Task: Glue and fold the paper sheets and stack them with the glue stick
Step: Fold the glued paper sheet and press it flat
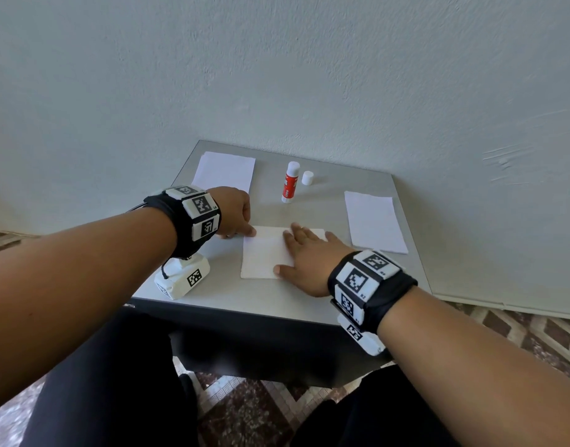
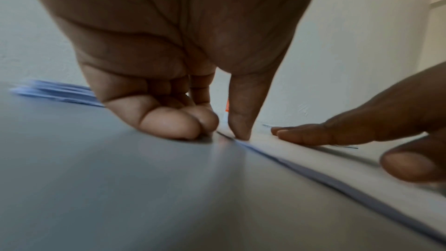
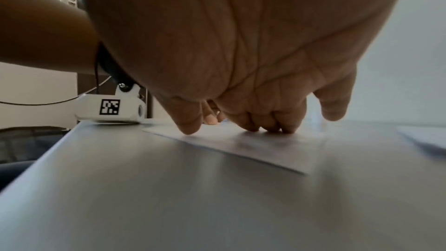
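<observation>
Head view: nearest, at the worktop's [image 1: 251, 295] front, a folded white paper sheet [image 1: 264, 253] lies flat. The right hand [image 1: 304, 258] rests on its right half, fingers straight and spread, palm down, its grip wide and holding nothing. At the sheet's 10 o'clock corner the left hand [image 1: 233, 212] presses down with one extended fingertip; from the left wrist view the other fingers [image 2: 169, 121] are curled under against the worktop, gripping nothing. The right wrist view shows the right fingertips [image 3: 265, 125] touching the paper.

At 3 o'clock from the folded sheet, apart from it, a second white sheet [image 1: 374, 221] lies flat near the worktop's right edge. Farther back, at 12 o'clock, the glue stick [image 1: 290, 182] stands upright, uncapped, with a red label; its white cap [image 1: 308, 178] stands just beside it on the right, not touching. At 11 o'clock, in the far left corner, another white sheet [image 1: 224, 171] lies flat, its near edge hidden behind the left hand. Beyond the worktop rises a pale wall [image 1: 277, 75].
</observation>
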